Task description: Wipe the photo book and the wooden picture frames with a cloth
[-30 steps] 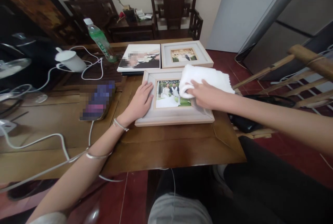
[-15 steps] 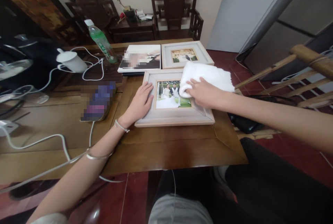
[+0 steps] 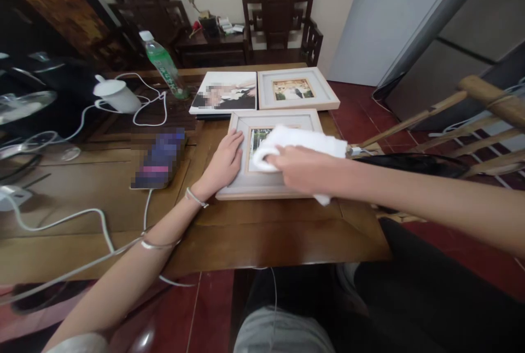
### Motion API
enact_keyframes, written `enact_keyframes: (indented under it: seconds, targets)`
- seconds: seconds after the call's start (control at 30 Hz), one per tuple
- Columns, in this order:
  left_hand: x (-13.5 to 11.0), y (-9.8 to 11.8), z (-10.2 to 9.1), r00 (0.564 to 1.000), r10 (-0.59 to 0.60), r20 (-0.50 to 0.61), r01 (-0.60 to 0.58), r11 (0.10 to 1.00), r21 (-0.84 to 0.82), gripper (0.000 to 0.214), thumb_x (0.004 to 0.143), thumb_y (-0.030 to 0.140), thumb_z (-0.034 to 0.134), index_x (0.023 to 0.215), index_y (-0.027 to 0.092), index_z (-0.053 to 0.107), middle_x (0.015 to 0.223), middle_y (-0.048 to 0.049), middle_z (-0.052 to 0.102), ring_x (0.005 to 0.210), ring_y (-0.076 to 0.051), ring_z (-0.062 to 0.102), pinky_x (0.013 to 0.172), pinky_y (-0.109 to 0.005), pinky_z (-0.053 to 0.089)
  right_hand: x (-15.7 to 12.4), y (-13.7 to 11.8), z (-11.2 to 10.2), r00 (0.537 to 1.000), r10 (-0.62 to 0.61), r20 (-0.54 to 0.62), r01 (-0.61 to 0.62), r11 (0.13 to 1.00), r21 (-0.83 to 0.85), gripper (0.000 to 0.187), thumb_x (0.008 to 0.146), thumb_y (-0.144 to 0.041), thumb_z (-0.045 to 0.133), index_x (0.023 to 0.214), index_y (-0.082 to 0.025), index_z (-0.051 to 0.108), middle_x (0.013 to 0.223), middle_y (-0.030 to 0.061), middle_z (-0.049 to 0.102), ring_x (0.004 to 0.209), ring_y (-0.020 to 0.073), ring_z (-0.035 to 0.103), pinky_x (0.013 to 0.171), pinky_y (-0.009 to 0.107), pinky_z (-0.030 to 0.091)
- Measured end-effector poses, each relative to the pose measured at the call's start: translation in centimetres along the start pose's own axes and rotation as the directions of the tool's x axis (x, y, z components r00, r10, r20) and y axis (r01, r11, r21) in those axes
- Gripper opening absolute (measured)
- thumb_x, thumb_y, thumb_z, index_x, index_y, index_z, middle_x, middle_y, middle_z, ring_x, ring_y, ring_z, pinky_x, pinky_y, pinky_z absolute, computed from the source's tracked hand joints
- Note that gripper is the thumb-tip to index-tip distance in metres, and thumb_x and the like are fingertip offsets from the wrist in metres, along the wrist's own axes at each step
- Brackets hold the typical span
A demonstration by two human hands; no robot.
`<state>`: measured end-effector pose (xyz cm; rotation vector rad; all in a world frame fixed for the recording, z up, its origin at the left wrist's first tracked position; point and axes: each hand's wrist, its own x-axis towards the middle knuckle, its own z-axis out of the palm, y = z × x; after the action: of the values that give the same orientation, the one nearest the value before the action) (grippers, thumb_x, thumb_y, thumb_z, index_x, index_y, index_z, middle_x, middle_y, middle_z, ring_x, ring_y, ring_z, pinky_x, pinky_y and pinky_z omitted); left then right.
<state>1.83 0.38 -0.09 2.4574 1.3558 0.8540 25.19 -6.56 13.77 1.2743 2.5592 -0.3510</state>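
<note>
A pale wooden picture frame [image 3: 241,191] lies flat on the brown wooden table [image 3: 254,238] in front of me. My left hand [image 3: 223,162] rests flat on the frame's left border, fingers stretched out. My right hand [image 3: 297,169] presses a white cloth [image 3: 305,139] onto the glass, its fingers curled over the cloth's left end. The cloth and hand cover most of the photo in the frame.
Behind the frame lie a second framed photo [image 3: 296,89] and an unframed print [image 3: 225,93]. To the left are a phone [image 3: 159,158], white cables [image 3: 82,221], a white cup [image 3: 117,96] and a green bottle [image 3: 164,65]. Wooden rails [image 3: 471,117] stand at the right.
My right hand has slid the white cloth leftward across the glass, from the frame's right side to over the photo. My left hand has stayed on the left border.
</note>
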Motion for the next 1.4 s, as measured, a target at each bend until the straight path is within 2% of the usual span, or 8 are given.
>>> enact_keyframes:
  seconds: [0.07,0.2,0.4,0.6,0.87,1.13,1.3,1.4]
  targets:
    - [0.0,0.1,0.0,1.0,-0.001,-0.007,0.001,1.0,0.002,0.051,0.102,0.03,0.038,0.147,0.012,0.057,0.158,-0.017,0.055,0.155,-0.033,0.04,0.13,-0.06,0.032,2.4,1.4,-0.7,0.987,-0.011,-0.157,-0.014,0.987,-0.159,0.058,0.088,0.002,0.045,0.143,-0.009,0.06,0.151,0.0246,0.057,0.123,0.0333,0.064,0.096,0.043,0.05]
    - [0.0,0.5,-0.2,1.0,-0.014,-0.016,0.015,0.999,0.028,0.051,0.102,0.029,0.039,0.143,0.009,0.061,0.155,-0.019,0.057,0.153,-0.034,0.044,0.129,-0.057,0.035,8.0,3.6,-1.1,0.941,-0.18,-0.286,0.044,0.905,-0.422,0.063,0.091,-0.001,0.047,0.153,-0.013,0.052,0.173,0.0165,0.032,0.161,0.0353,0.022,0.124,0.057,0.026]
    - [-0.1,0.7,-0.8,0.999,-0.04,0.009,0.039,0.999,0.024,0.051,0.102,0.027,0.039,0.146,0.012,0.06,0.158,-0.0156,0.056,0.155,-0.033,0.042,0.13,-0.058,0.033,12.7,5.0,0.3,0.958,-0.174,-0.229,0.048,0.881,-0.47,0.045,0.096,-0.009,0.048,0.137,-0.014,0.068,0.17,0.0146,0.04,0.159,0.037,0.027,0.122,0.058,0.029]
    - [-0.2,0.5,-0.7,1.0,-0.023,0.016,0.023,1.0,0.016,0.05,0.102,0.026,0.039,0.145,0.011,0.06,0.158,-0.0163,0.056,0.156,-0.032,0.041,0.13,-0.058,0.033,9.9,7.6,0.3,0.976,-0.08,-0.201,-0.02,0.892,-0.451,0.048,0.095,-0.005,0.046,0.139,-0.01,0.066,0.17,0.0153,0.038,0.159,0.034,0.027,0.122,0.052,0.031]
    - [-0.2,-0.3,-0.3,1.0,-0.011,-0.013,0.01,1.0,-0.026,0.054,0.094,0.013,0.041,0.144,0.012,0.061,0.157,-0.0146,0.058,0.155,-0.031,0.043,0.131,-0.056,0.032,3.9,13.4,1.3,0.975,0.09,-0.203,-0.174,0.877,-0.447,0.049,0.088,-0.002,0.043,0.129,-0.006,0.069,0.157,0.0206,0.054,0.143,0.0331,0.047,0.105,0.049,0.044]
    - [-0.3,-0.4,-0.4,0.999,-0.022,-0.032,0.021,0.999,-0.038,0.054,0.093,0.012,0.043,0.144,0.016,0.062,0.156,-0.0118,0.059,0.154,-0.029,0.044,0.131,-0.055,0.032,-1.7,7.3,2.7,0.993,-0.005,-0.116,-0.044,0.906,-0.421,0.041,0.085,-0.004,0.051,0.115,-0.01,0.077,0.148,0.0219,0.062,0.133,0.0366,0.055,0.099,0.047,0.049]
    - [-0.3,-0.4,-0.4,1.0,-0.016,-0.022,0.015,0.999,-0.029,0.054,0.093,0.013,0.042,0.144,0.016,0.062,0.155,-0.0114,0.06,0.154,-0.029,0.044,0.131,-0.055,0.033,-5.9,1.6,2.7,0.992,-0.125,-0.031,0.116,0.972,-0.206,0.039,0.081,0.0,0.053,0.108,-0.011,0.079,0.138,0.0214,0.069,0.125,0.035,0.063,0.099,0.046,0.052]
    - [-0.3,-0.4,-0.4,1.0,-0.006,-0.014,0.005,1.0,-0.025,0.056,0.092,0.013,0.042,0.145,0.016,0.06,0.156,-0.0113,0.059,0.155,-0.029,0.043,0.131,-0.056,0.032,-5.7,0.4,3.0,0.983,-0.171,-0.063,0.167,0.983,-0.072,0.042,0.08,0.004,0.051,0.109,-0.01,0.077,0.133,0.022,0.071,0.122,0.0342,0.065,0.099,0.045,0.053]
